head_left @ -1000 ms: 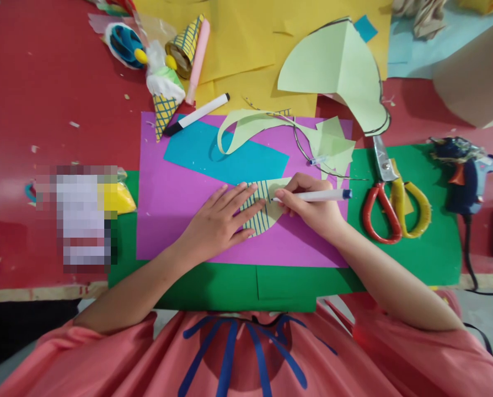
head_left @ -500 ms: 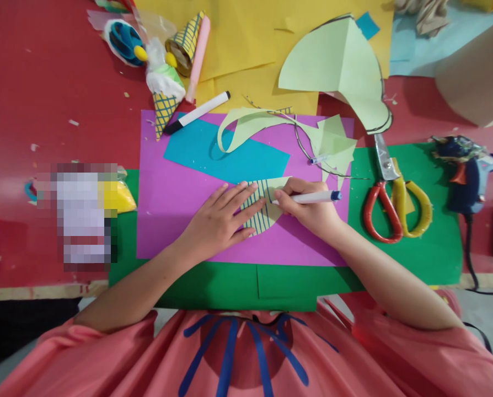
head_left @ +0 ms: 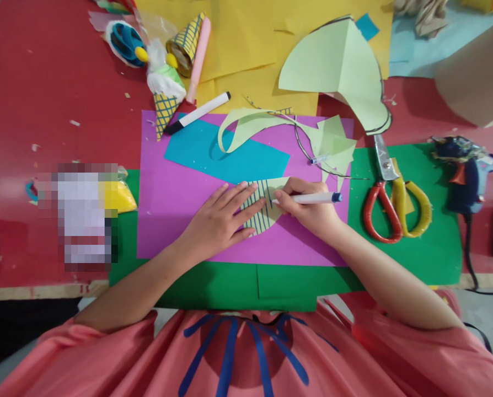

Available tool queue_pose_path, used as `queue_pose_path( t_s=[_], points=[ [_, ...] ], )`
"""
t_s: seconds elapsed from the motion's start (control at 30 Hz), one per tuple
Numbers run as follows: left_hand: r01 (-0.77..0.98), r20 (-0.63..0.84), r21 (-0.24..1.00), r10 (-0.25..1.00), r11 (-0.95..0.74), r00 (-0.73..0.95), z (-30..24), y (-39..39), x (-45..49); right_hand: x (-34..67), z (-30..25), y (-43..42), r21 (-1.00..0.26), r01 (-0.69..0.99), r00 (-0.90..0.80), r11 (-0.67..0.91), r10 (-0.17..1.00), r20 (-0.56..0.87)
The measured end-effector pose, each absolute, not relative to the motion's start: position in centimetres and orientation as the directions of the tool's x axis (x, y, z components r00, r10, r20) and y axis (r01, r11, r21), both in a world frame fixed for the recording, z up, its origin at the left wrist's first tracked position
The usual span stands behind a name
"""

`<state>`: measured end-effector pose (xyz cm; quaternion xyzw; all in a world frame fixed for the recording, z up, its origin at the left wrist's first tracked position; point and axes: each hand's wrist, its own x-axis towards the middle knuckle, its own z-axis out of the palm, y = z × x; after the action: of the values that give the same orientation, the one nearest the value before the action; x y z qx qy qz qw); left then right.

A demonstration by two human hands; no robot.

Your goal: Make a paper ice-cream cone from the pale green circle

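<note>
My left hand (head_left: 218, 221) lies flat with fingers stretched out, pressing down a pale green paper piece (head_left: 263, 210) marked with dark blue stripes. It rests on a purple sheet (head_left: 167, 198). My right hand (head_left: 310, 209) is closed around a white pen with a blue end (head_left: 312, 198), its tip touching the striped piece near the last drawn line.
A blue paper (head_left: 225, 154) and pale green offcuts (head_left: 333, 71) lie beyond the hands. Red and yellow scissors (head_left: 389, 193) and a glue gun (head_left: 464, 173) sit on the green sheet (head_left: 428, 253) at right. A black marker (head_left: 197, 113) and paper cones (head_left: 167, 91) lie far left.
My right hand and the pen shifted slightly left along the striped piece. My left hand stayed put.
</note>
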<state>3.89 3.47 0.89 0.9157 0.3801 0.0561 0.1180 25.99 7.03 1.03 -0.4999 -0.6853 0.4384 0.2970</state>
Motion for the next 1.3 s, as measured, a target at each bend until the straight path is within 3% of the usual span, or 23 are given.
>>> queue_pose_path(
  t_s=[0.27, 0.57, 0.9, 1.3],
  points=[
    [0.681, 0.001, 0.282, 0.71, -0.676, 0.704, 0.8, 3.5, 3.8, 25.9, 1.5, 7.1, -0.887, 0.441, -0.421, 0.133, 0.904, -0.074],
    [0.682, 0.0, 0.288, 0.712, -0.672, 0.702, 0.9, 3.5, 3.7, 25.9, 1.7, 6.5, -0.888, 0.458, -0.349, 0.044, 0.928, -0.134],
    [0.678, 0.004, 0.311, 0.715, -0.666, 0.699, 0.9, 3.5, 3.8, 26.0, 1.5, 6.4, -0.875, 0.461, -0.432, 0.148, 0.899, -0.075],
    [0.679, 0.002, 0.294, 0.711, -0.672, 0.703, 0.9, 3.5, 3.8, 25.9, 1.6, 6.1, -0.876, 0.467, -0.428, 0.117, 0.897, -0.108]
  ],
)
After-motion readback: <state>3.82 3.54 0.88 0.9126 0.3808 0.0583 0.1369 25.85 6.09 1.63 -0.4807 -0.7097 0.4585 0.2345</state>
